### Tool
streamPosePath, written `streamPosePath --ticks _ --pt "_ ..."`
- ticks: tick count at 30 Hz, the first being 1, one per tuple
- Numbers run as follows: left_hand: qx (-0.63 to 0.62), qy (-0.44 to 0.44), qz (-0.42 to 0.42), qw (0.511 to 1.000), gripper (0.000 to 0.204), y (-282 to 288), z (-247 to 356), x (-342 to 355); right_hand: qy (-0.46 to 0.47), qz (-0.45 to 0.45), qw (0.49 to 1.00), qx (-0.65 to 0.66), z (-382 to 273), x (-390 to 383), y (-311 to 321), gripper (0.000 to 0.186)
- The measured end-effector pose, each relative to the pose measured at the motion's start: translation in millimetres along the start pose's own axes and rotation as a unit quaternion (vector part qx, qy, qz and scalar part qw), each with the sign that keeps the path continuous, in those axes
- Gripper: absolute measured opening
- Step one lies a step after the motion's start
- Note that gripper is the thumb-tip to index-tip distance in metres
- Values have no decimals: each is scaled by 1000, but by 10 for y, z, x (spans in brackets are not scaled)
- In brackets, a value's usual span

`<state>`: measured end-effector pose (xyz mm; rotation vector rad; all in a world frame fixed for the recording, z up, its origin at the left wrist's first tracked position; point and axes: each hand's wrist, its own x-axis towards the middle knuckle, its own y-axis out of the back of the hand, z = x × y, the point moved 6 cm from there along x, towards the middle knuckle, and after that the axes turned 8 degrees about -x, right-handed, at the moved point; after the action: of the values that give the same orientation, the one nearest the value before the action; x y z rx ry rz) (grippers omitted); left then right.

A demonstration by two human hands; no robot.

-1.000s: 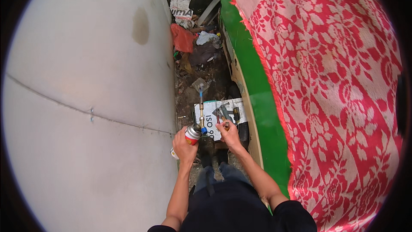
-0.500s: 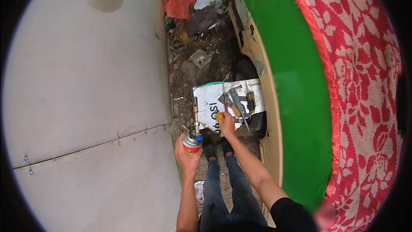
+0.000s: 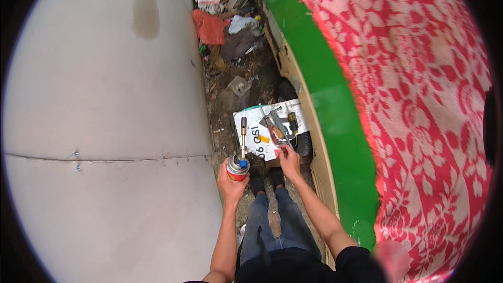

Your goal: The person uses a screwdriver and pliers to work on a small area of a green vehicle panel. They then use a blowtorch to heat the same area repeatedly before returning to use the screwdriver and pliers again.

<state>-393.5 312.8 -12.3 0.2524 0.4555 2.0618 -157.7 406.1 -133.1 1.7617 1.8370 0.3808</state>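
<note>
My left hand (image 3: pixel 230 184) is wrapped round the red and silver canister of a gas torch (image 3: pixel 238 169). The torch has a blue knob and a long metal burner tube pointing away from me; a faint bluish haze shows beyond its tip. At the near edge of a white board (image 3: pixel 253 147), my right hand (image 3: pixel 290 162) has its fingers bent together beside the end of a thin metal rod (image 3: pixel 287 139). Whether they grip anything is too small to make out. A small yellow object (image 3: pixel 263 139) lies on the board, left of several hand tools (image 3: pixel 277 123).
A grey panel wall (image 3: pixel 105 99) stands on the left. To the right runs a green surface (image 3: pixel 335 99) with a red and white floral cloth (image 3: pixel 414 84). A dark tyre (image 3: pixel 304 144) sits by the board. Beyond lie rubbish and a red plastic bag (image 3: pixel 209 27).
My right hand has let go of the yellow object, which now lies on the board, and has moved right and nearer to me. My left hand still holds the gas torch. The view has shifted.
</note>
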Motion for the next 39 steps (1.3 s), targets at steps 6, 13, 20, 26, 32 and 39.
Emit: streamPosePath --ticks 6,13,20,26,32,39 --pt "-22 -56 -28 998 69 136 440 -369 -7 -29 991 129 -409 -693 804 18" --pt "-44 -60 -24 997 70 280 684 -1177 -7 -74 973 220 -214 -1378 1259 19" --pt "-31 -28 26 999 72 310 570 -2553 40 -99 957 268 269 -2128 1516 19" --pt "-78 -16 24 997 75 323 479 -3718 46 -128 951 278 469 -3072 1881 20" --pt "-121 13 -10 993 74 296 394 -4401 52 -111 949 292 707 -3764 2257 19" --pt "-158 0 -81 984 65 372 278 -4924 35 -39 955 291 1045 -4635 2637 20"
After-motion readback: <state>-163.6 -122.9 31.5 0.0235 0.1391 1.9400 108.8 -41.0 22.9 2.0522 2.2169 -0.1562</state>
